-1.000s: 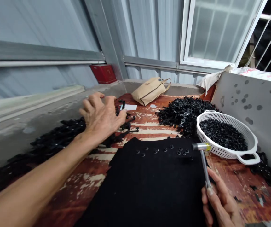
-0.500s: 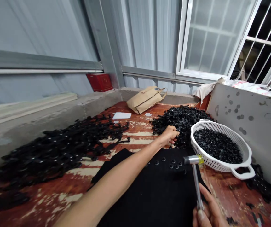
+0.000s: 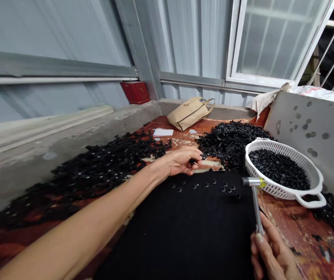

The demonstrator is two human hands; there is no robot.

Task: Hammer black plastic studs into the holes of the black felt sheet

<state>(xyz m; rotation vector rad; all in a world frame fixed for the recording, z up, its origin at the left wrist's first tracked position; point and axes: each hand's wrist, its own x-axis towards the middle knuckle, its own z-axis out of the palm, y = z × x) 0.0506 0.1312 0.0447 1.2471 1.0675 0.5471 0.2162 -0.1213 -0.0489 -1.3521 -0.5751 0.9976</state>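
My left hand (image 3: 182,160) is closed, its fingertips pinching a small black piece (image 3: 194,161) mostly hidden by the fingers. It hovers near the far edge of a black cloth (image 3: 178,225) spread in front of me. Several round black buttons (image 3: 225,186) lie scattered along that cloth's far part. In my right hand (image 3: 272,247) is a small hammer (image 3: 256,202), gripped by its metal handle with the head up; one face is dark and the other clear yellow. The hammer head is beside the white basket, above the cloth's right side.
A white plastic basket (image 3: 315,179) holds many small black parts. A pile of black strap-like pieces (image 3: 233,142) lies behind it, another heap (image 3: 97,171) along the left wall. Farther back are a tan bag (image 3: 188,112), white paper (image 3: 163,132) and a red box (image 3: 136,92).
My left hand has moved left from the black pile toward the cloth, a small black piece in its fingers. The right hand still holds the hammer; the view has shifted slightly.
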